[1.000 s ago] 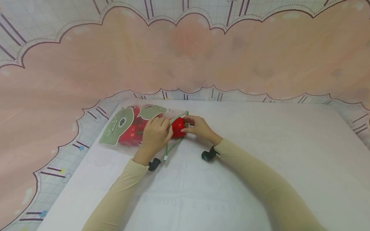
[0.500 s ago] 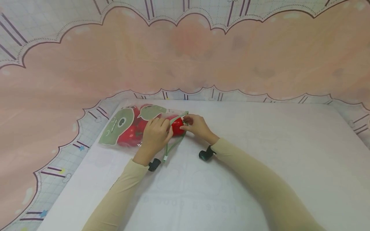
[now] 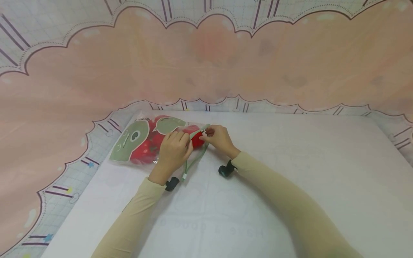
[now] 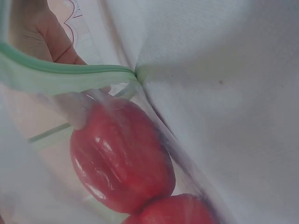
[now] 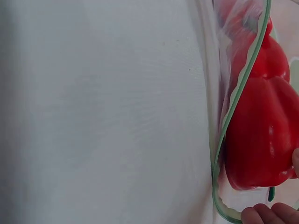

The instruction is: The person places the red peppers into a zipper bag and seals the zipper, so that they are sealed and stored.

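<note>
A clear zip bag (image 3: pixel 124 152) with a green cartoon print lies on the table, several red bell peppers (image 3: pixel 143 152) inside. My left hand (image 3: pixel 174 150) grips the bag near its mouth; its fingertips are partly hidden. At that mouth a red bell pepper (image 3: pixel 198 140) sits within the green zip edge (image 5: pixel 236 102), its green stem (image 5: pixel 271 193) facing out. My right hand (image 3: pixel 219 139) holds this pepper at the stem end, thumb against its side and fingers curled. Through the plastic in the left wrist view, the thumb (image 4: pixel 77 112) touches the pepper (image 4: pixel 124 156).
A white slider (image 3: pixel 184 176) hangs at the near end of the green zip. Black wrist cameras (image 3: pixel 172 184) sit under both cuffs. White cloth (image 3: pixel 290 161) covers the table, and a peach patterned curtain (image 3: pixel 206 64) rises behind it.
My right hand has moved left and slightly away from me, pushing the bell pepper deeper into the bag. The left hand has stayed in place on the bag.
</note>
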`<state>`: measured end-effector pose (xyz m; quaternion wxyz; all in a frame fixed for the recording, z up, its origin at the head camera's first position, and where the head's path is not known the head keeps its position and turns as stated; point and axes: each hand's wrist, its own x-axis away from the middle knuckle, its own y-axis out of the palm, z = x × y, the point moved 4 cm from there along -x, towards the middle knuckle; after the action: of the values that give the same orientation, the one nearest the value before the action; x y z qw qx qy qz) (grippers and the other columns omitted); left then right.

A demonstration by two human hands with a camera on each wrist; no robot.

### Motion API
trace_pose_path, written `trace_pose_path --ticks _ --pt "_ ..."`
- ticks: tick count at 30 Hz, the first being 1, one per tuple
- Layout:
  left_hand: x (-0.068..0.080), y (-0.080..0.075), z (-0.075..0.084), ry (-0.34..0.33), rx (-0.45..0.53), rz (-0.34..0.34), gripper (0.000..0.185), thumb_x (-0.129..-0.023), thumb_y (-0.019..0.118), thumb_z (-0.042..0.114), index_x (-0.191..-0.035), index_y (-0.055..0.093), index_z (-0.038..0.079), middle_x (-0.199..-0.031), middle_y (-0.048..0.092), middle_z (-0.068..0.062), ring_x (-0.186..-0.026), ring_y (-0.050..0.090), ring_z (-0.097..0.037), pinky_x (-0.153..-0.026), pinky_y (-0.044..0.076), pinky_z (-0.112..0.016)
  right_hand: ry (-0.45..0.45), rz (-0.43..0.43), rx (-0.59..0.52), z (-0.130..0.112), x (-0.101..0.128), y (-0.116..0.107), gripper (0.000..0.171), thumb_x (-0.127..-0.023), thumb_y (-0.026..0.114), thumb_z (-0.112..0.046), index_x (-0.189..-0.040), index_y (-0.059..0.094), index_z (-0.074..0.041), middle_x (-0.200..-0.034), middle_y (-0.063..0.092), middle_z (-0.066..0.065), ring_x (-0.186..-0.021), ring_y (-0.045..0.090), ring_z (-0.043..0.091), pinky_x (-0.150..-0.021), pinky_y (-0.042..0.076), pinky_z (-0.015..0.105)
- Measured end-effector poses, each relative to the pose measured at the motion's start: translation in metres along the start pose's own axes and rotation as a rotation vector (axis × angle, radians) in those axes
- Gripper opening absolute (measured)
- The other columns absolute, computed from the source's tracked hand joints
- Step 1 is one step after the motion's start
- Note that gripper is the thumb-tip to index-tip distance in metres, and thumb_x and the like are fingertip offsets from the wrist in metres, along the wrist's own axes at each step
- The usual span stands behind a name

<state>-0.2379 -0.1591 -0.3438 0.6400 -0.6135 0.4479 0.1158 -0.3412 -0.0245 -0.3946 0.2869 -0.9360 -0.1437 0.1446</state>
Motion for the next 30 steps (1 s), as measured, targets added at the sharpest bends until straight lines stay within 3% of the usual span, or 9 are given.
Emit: trace_pose_path --ticks 19,24,30 --pt "0.000 0.000 0.000 -0.012 0.005 -0.035 0.012 -0.079 0.064 0.013 -0.078 0.057 0.003 -0.070 0.061 -0.010 -0.070 0.059 -0.026 -0.073 0.050 -0.040 0.046 -0.046 -0.006 0.007 0.002 -0.001 0.036 -0.079 0.074 -0.021 -0.105 0.066 0.002 -0.103 0.071 0.016 -0.092 0.069 0.024 -0.082 0.055 0.031" --pt "0.002 0.001 0.001 -0.018 0.014 -0.075 0.012 -0.079 0.065 0.013 -0.078 0.058 0.004 -0.070 0.062 -0.009 -0.071 0.060 -0.026 -0.075 0.050 -0.040 0.030 -0.057 -0.007 0.005 0.003 -0.005 0.035 -0.079 0.074 -0.020 -0.105 0.066 0.002 -0.102 0.071 0.015 -0.093 0.069 0.024 -0.082 0.055 0.031" --pt "0.004 0.005 0.002 -0.003 0.028 -0.177 0.012 -0.080 0.064 0.015 -0.080 0.059 0.005 -0.069 0.062 -0.007 -0.070 0.060 -0.024 -0.076 0.051 -0.040 0.015 -0.046 -0.018 0.008 0.002 -0.016 0.034 -0.079 0.074 -0.020 -0.104 0.067 0.002 -0.102 0.071 0.015 -0.094 0.069 0.025 -0.085 0.054 0.032"
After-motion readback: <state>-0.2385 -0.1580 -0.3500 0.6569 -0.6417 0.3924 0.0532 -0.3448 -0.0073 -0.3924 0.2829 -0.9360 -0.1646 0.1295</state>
